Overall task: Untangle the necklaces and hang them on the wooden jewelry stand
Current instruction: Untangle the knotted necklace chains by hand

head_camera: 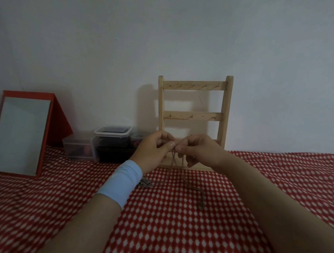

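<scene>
The wooden jewelry stand [194,100] leans upright against the wall, its hooked rails bare. In front of its base, my left hand [156,150] and my right hand [196,150] meet, each pinching the same thin chain necklace [173,159] between thumb and fingers. The chain hangs down from my fingertips and trails onto the cloth, ending in a loop [198,198] to the lower right. A small bunched pile of chain [145,183] lies beside my left wrist, partly hidden by the blue wristband.
A red-and-white patterned cloth [177,230] covers the surface. A red-framed mirror [20,134] leans at the left. Clear plastic boxes [97,144] stand between the mirror and the stand, against the wall.
</scene>
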### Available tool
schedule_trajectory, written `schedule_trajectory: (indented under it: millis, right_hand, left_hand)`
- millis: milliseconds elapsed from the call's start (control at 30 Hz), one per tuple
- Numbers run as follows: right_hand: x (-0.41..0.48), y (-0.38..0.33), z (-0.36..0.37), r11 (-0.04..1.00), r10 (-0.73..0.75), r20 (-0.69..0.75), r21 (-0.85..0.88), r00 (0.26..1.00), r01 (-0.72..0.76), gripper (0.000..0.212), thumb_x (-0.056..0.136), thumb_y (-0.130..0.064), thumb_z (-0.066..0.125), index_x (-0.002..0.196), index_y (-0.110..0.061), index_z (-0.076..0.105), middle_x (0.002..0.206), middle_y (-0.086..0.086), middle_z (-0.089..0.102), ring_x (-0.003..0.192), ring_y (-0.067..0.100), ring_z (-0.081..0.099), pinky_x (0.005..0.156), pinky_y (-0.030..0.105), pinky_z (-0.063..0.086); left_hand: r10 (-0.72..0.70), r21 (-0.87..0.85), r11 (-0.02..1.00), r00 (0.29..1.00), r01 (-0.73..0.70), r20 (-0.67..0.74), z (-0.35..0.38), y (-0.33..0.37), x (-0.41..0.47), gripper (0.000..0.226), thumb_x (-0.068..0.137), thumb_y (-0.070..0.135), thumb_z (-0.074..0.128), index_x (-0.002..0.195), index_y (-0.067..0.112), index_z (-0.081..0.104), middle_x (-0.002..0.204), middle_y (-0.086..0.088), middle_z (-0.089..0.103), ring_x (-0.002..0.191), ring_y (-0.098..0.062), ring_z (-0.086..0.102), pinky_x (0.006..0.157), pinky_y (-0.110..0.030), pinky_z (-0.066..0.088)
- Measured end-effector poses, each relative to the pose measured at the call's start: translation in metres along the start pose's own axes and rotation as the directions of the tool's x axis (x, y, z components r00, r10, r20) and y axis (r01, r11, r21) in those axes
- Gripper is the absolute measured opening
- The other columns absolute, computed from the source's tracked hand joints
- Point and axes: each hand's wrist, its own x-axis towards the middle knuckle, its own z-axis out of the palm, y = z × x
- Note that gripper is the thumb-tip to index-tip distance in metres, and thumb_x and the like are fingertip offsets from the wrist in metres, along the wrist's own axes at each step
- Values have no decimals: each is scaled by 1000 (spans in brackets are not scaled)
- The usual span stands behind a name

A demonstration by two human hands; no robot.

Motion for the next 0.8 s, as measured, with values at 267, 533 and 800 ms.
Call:
schedule_trajectory:
  millis: [267,533,800]
  right_hand:
    - [-2,2,-2,998,28,-16,57,999,-27,12,95,-19,71,93,-8,76,72,1,65,55,12,56,59,27,56]
    - [-3,-1,0,998,-24,-104,60,994,30,12,91,-15,75,93,-4,77,80,7,72,53,5,56,54,20,52]
    - [-1,-1,0,999,-22,-105,35,994,26,12,90,-15,76,92,-3,78,88,16,76,61,17,59,60,28,55]
  left_hand:
    - [112,217,972,991,-94,-72,-3,0,0,7,89,22,66,92,28,62,88,10,63,83,-6,59,76,-21,49]
    - [-48,-1,999,998,48,-34,1,7,-3,10,89,27,68,89,22,76,78,4,76,64,-9,68,65,-29,59]
    - [-86,4,996,996,86,-26,-1,7,-4,11,91,23,66,91,17,75,72,9,74,63,-7,63,65,-27,58]
